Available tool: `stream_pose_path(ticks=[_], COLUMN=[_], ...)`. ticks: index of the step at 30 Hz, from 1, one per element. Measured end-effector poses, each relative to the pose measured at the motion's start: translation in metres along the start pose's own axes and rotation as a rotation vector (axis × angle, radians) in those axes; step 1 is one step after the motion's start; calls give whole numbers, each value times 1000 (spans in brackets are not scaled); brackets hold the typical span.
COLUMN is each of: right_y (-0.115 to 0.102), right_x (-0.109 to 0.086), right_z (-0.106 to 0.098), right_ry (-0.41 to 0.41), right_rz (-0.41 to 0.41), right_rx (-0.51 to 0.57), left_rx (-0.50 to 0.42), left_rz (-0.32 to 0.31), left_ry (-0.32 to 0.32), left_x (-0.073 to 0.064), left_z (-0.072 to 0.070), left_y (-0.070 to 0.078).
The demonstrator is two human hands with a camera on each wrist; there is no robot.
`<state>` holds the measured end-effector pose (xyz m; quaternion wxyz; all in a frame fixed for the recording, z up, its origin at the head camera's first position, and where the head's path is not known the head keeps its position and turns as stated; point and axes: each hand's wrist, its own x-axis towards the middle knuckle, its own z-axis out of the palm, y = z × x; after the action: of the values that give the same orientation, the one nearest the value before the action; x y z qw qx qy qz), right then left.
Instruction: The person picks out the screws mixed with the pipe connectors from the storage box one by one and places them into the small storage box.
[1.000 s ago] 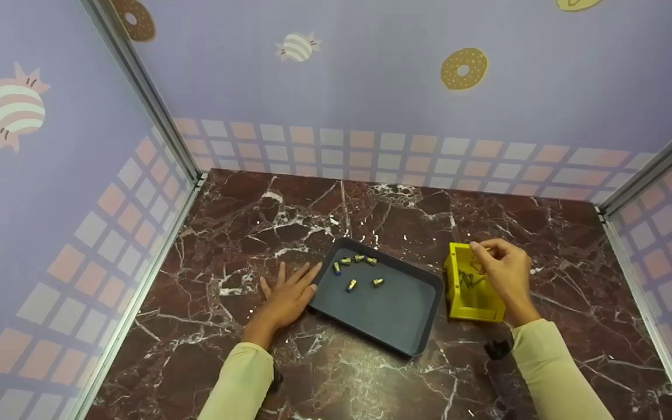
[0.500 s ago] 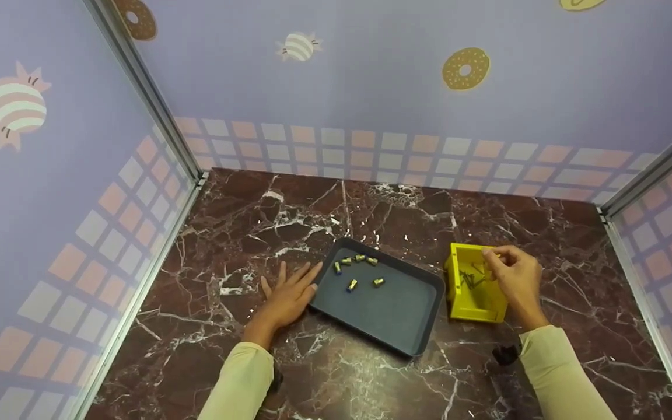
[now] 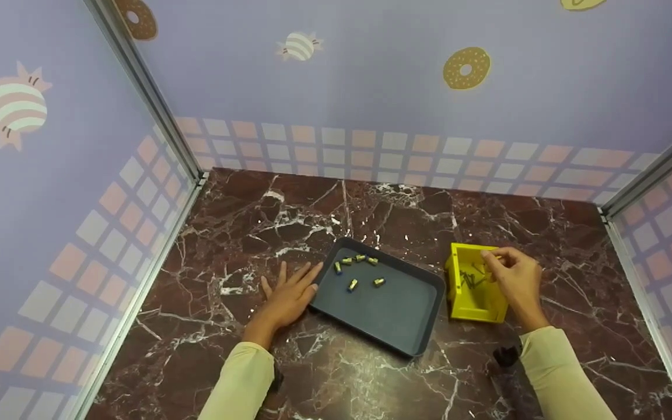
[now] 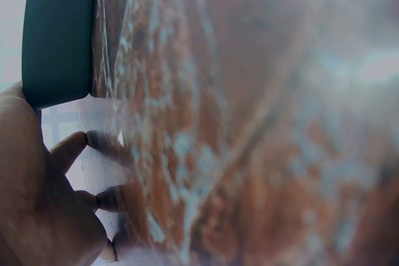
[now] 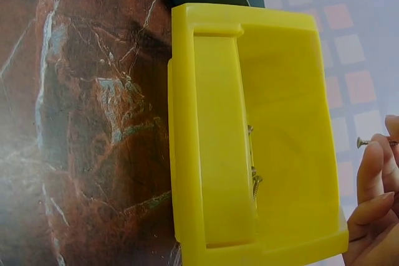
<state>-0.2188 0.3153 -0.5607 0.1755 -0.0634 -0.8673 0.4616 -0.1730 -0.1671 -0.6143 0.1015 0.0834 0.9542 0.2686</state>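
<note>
My left hand [image 3: 288, 296] lies flat on the table with its fingers spread, thumb and forefinger right at the left side of the dark grey tray [image 3: 391, 326]. Several small brass-coloured fittings with blue ends [image 3: 352, 285] lie in the tray, mostly toward its far left corner. Over the right side of a yellow bin [image 3: 476, 315], my right hand [image 3: 517, 280] pinches a screw [image 5: 363, 142], whose flat head sticks out past the fingertips in the right wrist view. More loose screws [image 3: 469, 280] lie on the bin's floor; its front lip partly hides them in the right wrist view.
The tray and bin stand on a dark red marbled table [image 3: 289, 373], with a narrow gap between them. Patterned panels rise at the back [image 3: 371, 87], left [image 3: 67, 192] and right, with metal strips along the table's sides.
My right hand has shifted slightly right and toward me, holding the same pinch, and is nearly still over the last half second. My left hand, the tray and the fittings stay put.
</note>
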Motion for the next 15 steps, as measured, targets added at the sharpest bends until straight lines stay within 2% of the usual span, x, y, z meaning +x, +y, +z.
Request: stream_pose_path(ticks=[15], right_y=[-3], right_x=[-1], right_z=[2], right_ry=[-10], right_rz=[8], right_rx=[7], left_rx=[5], left_rz=[1], left_ry=[12], left_x=[0], left_z=[1], left_y=[-1])
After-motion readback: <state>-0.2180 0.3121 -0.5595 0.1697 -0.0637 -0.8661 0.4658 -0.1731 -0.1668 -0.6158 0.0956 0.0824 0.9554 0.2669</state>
